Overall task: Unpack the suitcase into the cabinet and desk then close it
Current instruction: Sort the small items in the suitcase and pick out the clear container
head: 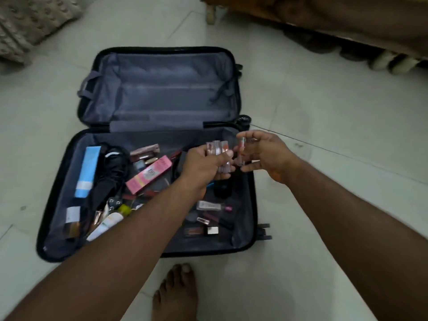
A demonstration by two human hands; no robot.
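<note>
Open suitcase (148,140) frame centre, cosmetics in lower half. Left hand (203,163) gripping lipstick tubes (217,148); right hand (266,151) pinching one tube (241,149).

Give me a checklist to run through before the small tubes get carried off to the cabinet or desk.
1. Left hand grips its bundle of small clear-and-pink cosmetic tubes: ok.
2. Right hand pinches a single slim tube: ok.
3. Both hands are above the open black suitcase, so a dropped tube lands inside: ok.
4. Near half emptied: not ok; pink carton, light blue tube and black cable remain.
5. Far grey-lined half emptied: ok.
6. Clear path to cabinet and desk: cannot tell, neither is in view.
</note>
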